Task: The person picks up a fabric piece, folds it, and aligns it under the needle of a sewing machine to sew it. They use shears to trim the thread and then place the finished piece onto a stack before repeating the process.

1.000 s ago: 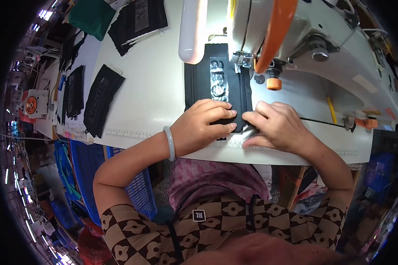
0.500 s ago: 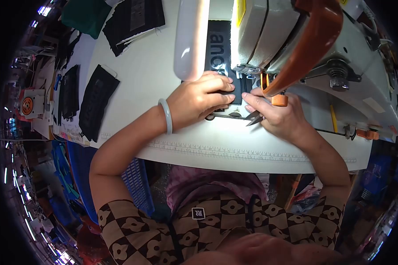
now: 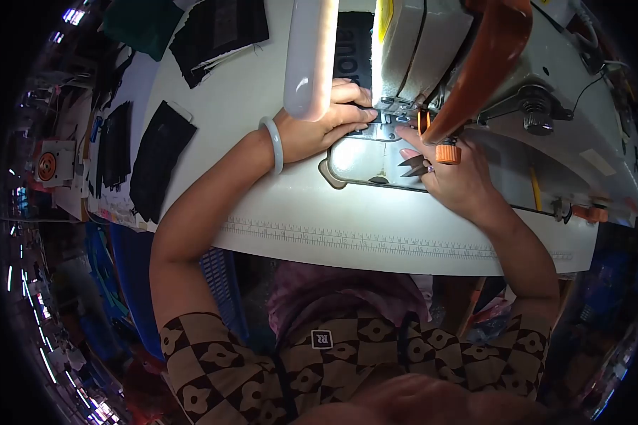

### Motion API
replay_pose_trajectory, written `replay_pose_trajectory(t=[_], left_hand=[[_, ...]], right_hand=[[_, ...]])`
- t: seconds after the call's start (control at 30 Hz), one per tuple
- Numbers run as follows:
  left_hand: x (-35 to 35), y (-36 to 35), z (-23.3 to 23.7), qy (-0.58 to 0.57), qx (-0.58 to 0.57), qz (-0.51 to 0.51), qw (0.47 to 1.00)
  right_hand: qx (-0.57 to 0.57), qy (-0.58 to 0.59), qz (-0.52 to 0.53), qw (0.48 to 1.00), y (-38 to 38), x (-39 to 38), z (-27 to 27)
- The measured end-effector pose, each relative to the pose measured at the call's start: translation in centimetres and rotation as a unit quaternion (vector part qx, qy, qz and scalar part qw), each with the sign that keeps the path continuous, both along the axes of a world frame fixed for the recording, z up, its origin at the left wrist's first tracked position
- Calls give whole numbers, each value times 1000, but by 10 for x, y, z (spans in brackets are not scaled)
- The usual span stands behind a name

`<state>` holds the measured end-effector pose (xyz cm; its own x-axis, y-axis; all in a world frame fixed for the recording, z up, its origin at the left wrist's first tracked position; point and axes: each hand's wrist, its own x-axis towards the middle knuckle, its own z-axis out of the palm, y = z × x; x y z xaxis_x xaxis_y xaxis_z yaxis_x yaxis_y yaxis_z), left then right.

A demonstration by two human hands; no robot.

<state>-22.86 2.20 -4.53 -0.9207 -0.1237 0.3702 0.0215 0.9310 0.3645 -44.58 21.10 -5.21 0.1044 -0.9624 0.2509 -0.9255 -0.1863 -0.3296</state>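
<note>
A black fabric strip [image 3: 354, 53] with grey lettering lies under the sewing machine head [image 3: 422, 53], running away from me along its left side. My left hand [image 3: 338, 117] rests on the strip's near end, fingers stretched out and pressing it beside the presser foot [image 3: 393, 110]. In my right hand [image 3: 452, 176] are small dark thread snips [image 3: 415, 167], blades pointing left out of the curled fingers. The right index finger reaches close to the presser foot; an orange machine part partly covers that hand. A metal needle plate [image 3: 358, 159] shows between the hands.
A white tube lamp [image 3: 310, 57] hangs over my left fingers. Black fabric pieces [image 3: 161, 159] lie at the left of the white table, with more [image 3: 220, 35] at the back. A printed ruler [image 3: 347, 241] follows the front edge; a blue basket [image 3: 222, 290] stands below.
The black strip has slid away from me past the presser foot, baring the needle plate. My left hand has moved forward with it. My right hand stays near the foot, its snips blades now spread.
</note>
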Motion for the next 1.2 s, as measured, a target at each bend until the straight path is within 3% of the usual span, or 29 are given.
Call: replay_pose_trajectory(t=[0.67, 0.77, 1.1, 1.2], left_hand=[[-1, -1, 4, 1, -28, -14, 1000], [0, 6, 7, 3, -50, 10, 999], [6, 37, 7, -21, 7, 22, 1000], [5, 50, -1, -2, 39, 42, 998]], right_hand=[[38, 72, -12, 997, 1, -3, -3], [27, 36, -13, 999, -1, 0, 1], [4, -28, -1, 1000, -1, -1, 2], [-10, -2, 29, 1000, -2, -5, 1]])
